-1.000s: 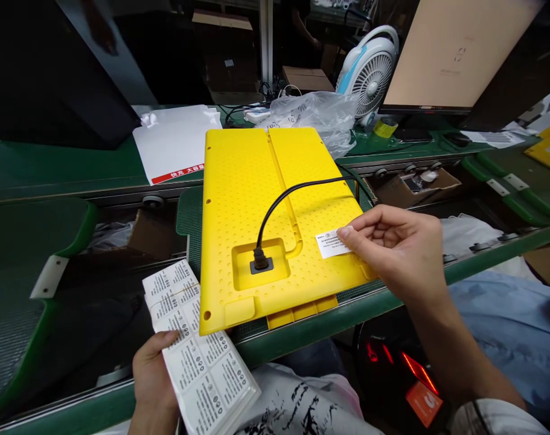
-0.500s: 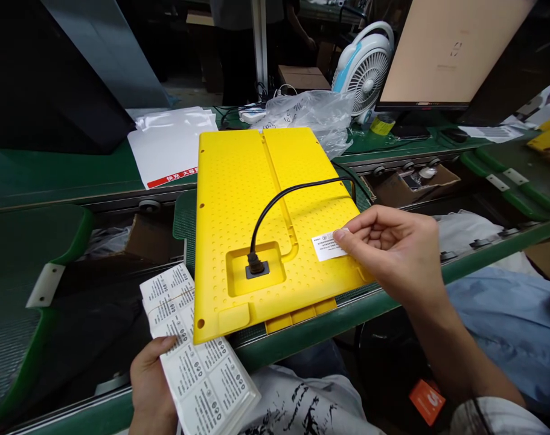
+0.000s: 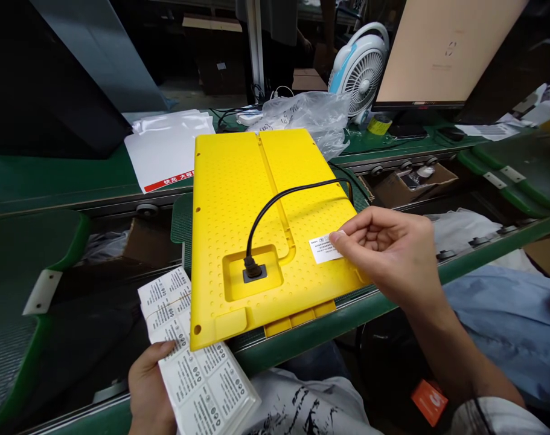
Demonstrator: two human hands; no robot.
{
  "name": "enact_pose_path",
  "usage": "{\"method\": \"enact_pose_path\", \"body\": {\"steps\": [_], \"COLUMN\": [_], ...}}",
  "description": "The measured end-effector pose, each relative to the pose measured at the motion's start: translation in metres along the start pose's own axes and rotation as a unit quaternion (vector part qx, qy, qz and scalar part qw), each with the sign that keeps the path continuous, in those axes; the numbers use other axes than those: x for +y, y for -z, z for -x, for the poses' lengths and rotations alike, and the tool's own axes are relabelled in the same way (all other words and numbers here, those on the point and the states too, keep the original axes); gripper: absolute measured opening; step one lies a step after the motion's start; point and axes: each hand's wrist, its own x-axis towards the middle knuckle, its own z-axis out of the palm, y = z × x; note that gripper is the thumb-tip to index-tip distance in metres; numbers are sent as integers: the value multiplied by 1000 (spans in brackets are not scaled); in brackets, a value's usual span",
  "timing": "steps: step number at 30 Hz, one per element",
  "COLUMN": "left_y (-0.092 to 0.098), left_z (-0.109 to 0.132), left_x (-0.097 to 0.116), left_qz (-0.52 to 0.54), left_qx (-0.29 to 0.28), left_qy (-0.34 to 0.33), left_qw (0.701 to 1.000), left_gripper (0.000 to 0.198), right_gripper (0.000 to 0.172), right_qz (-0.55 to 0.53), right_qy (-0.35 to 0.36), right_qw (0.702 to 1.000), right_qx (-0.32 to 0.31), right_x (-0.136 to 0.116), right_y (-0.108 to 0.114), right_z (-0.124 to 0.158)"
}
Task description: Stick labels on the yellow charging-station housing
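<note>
Paper label (image 3: 325, 249), dimpled yellow panel (image 3: 232, 199), right hand (image 3: 390, 257)

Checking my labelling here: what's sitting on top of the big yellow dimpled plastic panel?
A black cable plugged into a grey socket in the recess, and a small white printed label under fingertips of the right hand. Those fingers cover the label's right edge.

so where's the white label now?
Head view, right of centre: the white label lies on the yellow panel, just right of the black plug, the right hand pinching its right edge.
</note>
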Motion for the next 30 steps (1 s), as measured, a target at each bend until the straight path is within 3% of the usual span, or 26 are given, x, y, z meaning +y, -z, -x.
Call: {"method": "enact_pose_path", "body": {"steps": [5,20,26,30], "left_y": [2,-4,13,6], "left_z": [0,0,-6,-4], "left_x": [-1,-1,-5,-4], "left_qz": [-44,-29,93,79], "left_qx": [-10,-11,-134,-168], "left_qy": [-7,19,37,42], "left_qw": [999,999,986,982], "left_gripper": [95,98,90,88], "right_gripper": [10,9,9,8], "right_qz": [1,-1,5,16], "right_qy": [3,1,-4,-18], "right_qw": [1000,1000,998,995], "right_qx": [-1,-26,-66,-98], "right_x": [-1,-4,-6,-9], "right_y": [0,0,2,6], "right_z": [0,-3,-5,-10]}}
